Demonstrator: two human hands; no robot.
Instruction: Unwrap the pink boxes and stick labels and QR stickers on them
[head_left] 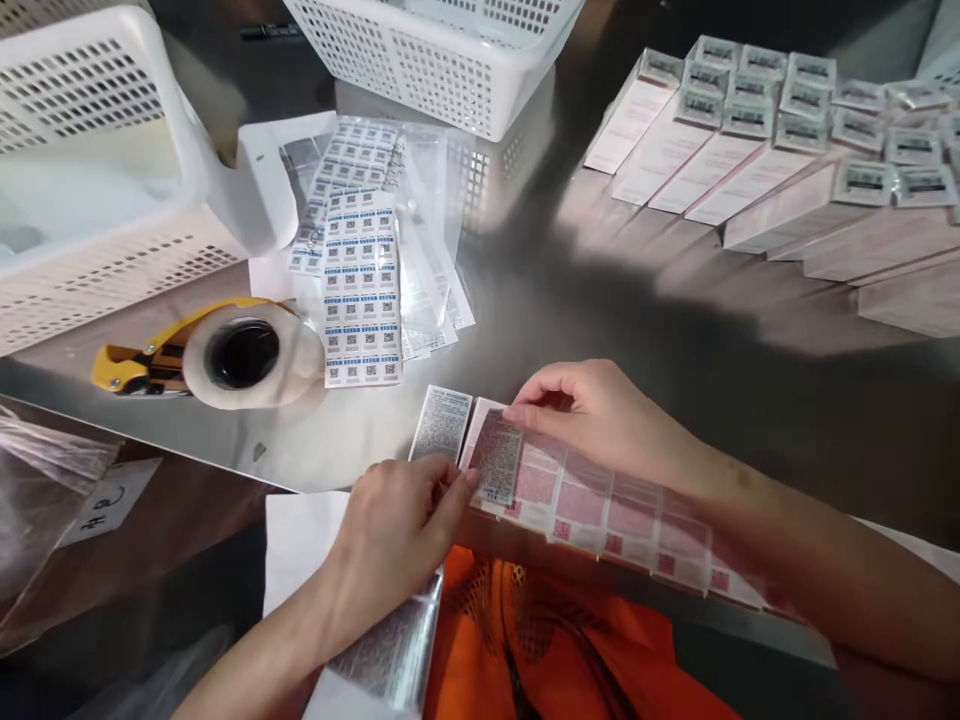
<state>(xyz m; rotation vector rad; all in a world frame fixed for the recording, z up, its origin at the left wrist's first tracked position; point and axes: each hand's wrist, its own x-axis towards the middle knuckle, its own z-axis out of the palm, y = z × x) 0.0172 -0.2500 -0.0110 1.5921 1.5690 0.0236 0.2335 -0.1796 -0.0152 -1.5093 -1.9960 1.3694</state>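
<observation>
Two hands meet on a row of pink boxes point(615, 515): right hand point(600, 415) and left hand point(397, 525) both pinching a label point(496, 457) between them.

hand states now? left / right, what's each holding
Left hand: closed, pinching a printed label over the pink boxes.
Right hand: fingers curled, pressing the same label's top edge.

My bench point(570, 300) is smooth brushed metal with a dull shine, and the baskets point(90, 200) on it are white perforated plastic, pretty matt. The label sheets point(361, 290) look like glossy paper under clear film, the pink boxes point(600, 505) are smooth card, and the tape roll point(247, 355) sits in a shiny yellow plastic dispenser.
</observation>
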